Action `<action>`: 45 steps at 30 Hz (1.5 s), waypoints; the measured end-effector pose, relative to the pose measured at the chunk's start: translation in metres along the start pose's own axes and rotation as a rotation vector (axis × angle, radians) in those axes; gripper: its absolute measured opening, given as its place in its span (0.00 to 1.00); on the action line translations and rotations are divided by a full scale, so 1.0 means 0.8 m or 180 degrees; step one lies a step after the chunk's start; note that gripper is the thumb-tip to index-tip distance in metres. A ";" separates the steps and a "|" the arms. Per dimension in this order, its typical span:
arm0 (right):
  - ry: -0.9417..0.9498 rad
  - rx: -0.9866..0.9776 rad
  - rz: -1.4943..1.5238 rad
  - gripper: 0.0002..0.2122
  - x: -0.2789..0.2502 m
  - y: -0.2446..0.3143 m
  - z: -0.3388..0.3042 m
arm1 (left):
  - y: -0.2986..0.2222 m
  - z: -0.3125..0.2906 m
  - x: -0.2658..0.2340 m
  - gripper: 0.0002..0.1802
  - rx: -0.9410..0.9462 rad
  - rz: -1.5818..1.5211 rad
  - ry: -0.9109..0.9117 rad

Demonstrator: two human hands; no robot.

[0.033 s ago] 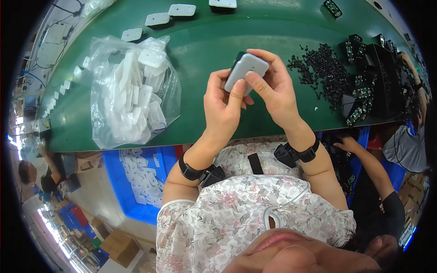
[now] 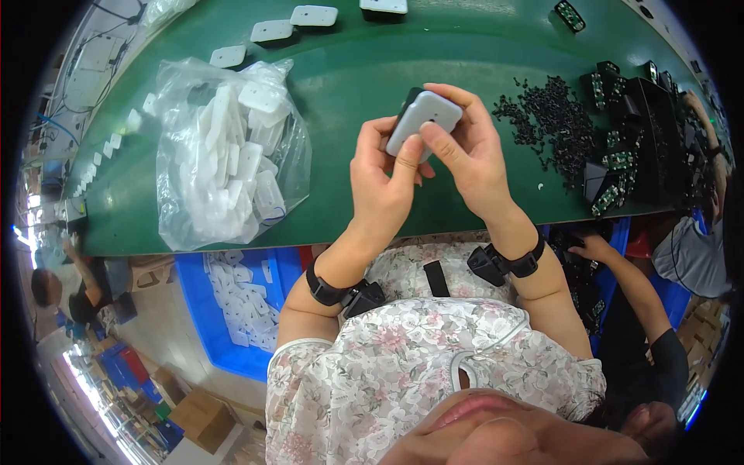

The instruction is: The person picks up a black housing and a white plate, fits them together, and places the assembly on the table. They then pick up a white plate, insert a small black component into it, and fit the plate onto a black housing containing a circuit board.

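Above the green table, both my hands hold a small rounded box with a white cover on a black housing, tilted with its white face up. My left hand is closed around its left and lower side, the thumb at the cover's lower part. My right hand is closed on the right side, its thumb pressing on the white face and fingers round the far edge. Fingers under the box are partly hidden. To the left of my hands lies a clear plastic bag full of white covers.
A heap of small black parts lies to the right, beside black housings with green circuit boards and a black bin. White-topped boxes line the far side. Blue crates stand below the table edge. A co-worker's arm reaches in at right.
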State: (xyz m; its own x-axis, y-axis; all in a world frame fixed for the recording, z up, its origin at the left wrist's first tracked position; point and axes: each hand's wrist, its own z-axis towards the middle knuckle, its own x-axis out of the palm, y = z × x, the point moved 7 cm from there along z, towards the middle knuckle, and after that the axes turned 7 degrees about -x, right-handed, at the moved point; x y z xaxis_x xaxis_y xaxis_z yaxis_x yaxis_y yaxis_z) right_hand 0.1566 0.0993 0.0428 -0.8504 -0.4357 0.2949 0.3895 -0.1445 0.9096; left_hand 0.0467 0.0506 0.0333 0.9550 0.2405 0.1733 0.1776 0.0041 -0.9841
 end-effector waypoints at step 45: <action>0.0517 -0.0300 -0.3989 0.14 -0.189 0.092 0.196 | -0.134 -0.035 -0.168 0.11 0.2088 0.2468 -0.1912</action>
State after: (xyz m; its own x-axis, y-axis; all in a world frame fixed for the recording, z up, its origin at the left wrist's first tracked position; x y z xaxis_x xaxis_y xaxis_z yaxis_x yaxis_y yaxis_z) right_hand 0.2582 0.2939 0.1107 -0.6028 -0.0576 -0.7958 -0.6192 -0.5953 0.5121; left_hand -0.0938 -0.0092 0.1169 0.4578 0.8158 -0.3534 -0.7244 0.1118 -0.6803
